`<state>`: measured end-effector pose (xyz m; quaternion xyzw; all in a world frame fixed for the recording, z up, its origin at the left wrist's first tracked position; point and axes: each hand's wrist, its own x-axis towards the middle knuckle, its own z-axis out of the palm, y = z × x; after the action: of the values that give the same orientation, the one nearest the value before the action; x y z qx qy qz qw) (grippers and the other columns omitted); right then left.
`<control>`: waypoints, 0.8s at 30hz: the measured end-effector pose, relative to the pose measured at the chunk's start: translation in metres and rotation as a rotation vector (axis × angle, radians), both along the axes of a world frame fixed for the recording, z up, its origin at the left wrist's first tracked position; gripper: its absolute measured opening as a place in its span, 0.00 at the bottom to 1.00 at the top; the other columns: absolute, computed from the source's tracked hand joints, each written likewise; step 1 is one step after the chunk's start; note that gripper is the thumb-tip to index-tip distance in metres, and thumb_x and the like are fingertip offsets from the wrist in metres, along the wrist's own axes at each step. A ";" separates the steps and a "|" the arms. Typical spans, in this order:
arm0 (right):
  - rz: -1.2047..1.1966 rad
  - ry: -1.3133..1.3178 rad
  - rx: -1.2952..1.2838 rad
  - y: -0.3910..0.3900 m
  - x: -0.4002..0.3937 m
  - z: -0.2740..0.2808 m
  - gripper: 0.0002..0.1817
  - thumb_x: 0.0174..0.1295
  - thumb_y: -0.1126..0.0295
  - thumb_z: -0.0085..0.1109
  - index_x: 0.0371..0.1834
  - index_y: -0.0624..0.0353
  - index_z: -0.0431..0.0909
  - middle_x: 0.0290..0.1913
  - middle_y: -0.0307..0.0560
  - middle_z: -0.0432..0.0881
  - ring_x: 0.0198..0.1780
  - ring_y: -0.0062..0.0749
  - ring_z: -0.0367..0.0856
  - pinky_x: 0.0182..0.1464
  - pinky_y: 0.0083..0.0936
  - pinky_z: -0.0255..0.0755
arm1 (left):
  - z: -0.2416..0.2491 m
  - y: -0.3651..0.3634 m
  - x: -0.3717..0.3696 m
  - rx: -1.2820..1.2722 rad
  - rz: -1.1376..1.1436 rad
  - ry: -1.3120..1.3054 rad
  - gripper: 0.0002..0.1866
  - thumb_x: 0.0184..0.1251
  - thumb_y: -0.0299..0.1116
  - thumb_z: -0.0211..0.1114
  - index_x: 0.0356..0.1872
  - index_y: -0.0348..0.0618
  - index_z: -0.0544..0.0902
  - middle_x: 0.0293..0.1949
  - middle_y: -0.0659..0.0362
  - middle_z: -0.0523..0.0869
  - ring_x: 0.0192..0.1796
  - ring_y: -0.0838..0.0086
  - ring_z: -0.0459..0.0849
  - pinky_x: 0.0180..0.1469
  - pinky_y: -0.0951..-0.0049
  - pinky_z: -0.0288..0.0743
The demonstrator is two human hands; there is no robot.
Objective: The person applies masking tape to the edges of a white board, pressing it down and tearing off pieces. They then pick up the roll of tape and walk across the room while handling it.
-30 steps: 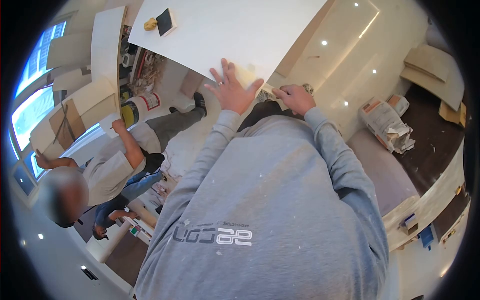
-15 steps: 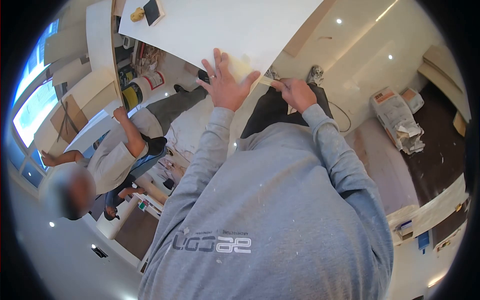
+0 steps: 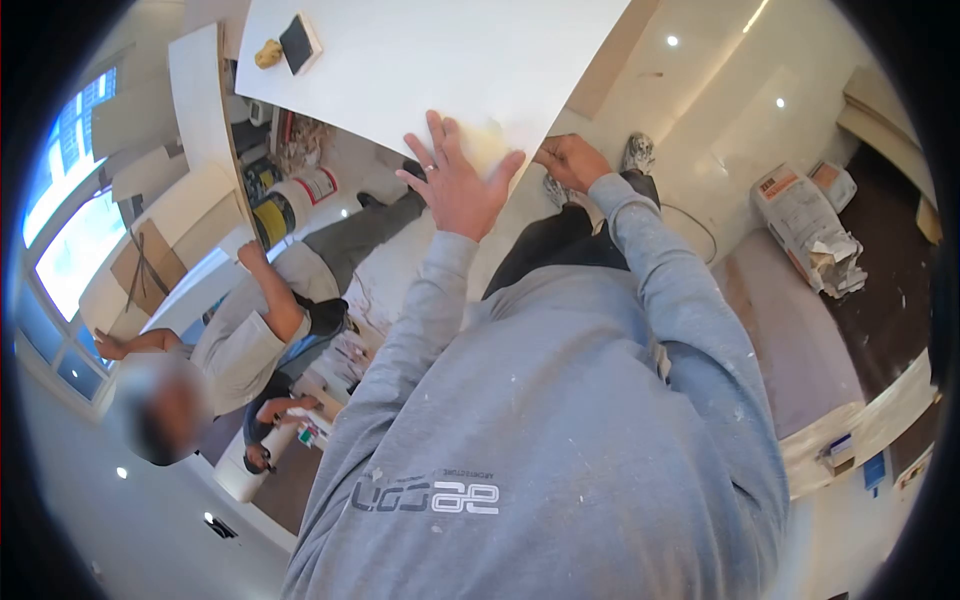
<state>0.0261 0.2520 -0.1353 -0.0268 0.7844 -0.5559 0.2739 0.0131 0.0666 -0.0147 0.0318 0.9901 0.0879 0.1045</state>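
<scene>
A large white panel [image 3: 420, 60] lies in front of me, its near corner close to my body. My left hand [image 3: 455, 180] rests flat on that corner with the fingers spread, a ring on one finger, over a yellowish patch [image 3: 490, 140]. My right hand [image 3: 570, 160] is curled at the panel's near edge, just right of the left hand; what its fingers hold is hidden. A dark sanding block [image 3: 300, 42] and a small yellow lump [image 3: 267, 52] lie at the panel's far left corner. My grey sweatshirt fills the lower view.
A co-worker [image 3: 250, 320] in a beige shirt stands at the left with one hand raised to a pale board [image 3: 195, 110]. A bucket [image 3: 290, 200] stands below the panel. A torn paper sack [image 3: 805, 225] lies at the right on a glossy floor.
My right hand has moved up and left to the panel's edge, closer to my left hand. My left hand has stayed flat on the corner. The co-worker has shifted slightly lower.
</scene>
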 end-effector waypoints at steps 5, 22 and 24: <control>-0.073 0.009 -0.027 -0.007 0.006 0.006 0.20 0.80 0.45 0.52 0.59 0.39 0.89 0.49 0.54 0.91 0.51 0.57 0.89 0.57 0.45 0.82 | -0.004 -0.010 0.007 -0.071 -0.127 0.051 0.54 0.76 0.69 0.56 0.87 0.39 0.48 0.89 0.48 0.44 0.89 0.43 0.34 0.79 0.21 0.24; -0.220 0.024 0.057 -0.017 0.018 0.021 0.21 0.80 0.49 0.54 0.56 0.50 0.90 0.51 0.54 0.92 0.54 0.53 0.90 0.58 0.42 0.80 | 0.005 -0.065 0.005 -0.092 -0.682 0.125 0.35 0.82 0.56 0.53 0.86 0.62 0.63 0.88 0.58 0.54 0.89 0.43 0.42 0.78 0.19 0.24; -0.206 -0.026 0.074 -0.017 0.018 0.023 0.22 0.80 0.48 0.53 0.55 0.50 0.90 0.51 0.54 0.92 0.54 0.53 0.90 0.58 0.42 0.80 | -0.001 -0.073 -0.007 -0.075 -0.600 0.124 0.34 0.83 0.55 0.52 0.86 0.62 0.62 0.88 0.61 0.56 0.89 0.45 0.42 0.79 0.19 0.24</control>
<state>0.0444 0.2347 -0.1120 0.0712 0.7994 -0.5520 0.2261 0.0065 -0.0065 -0.0154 0.3241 0.9436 0.0144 0.0663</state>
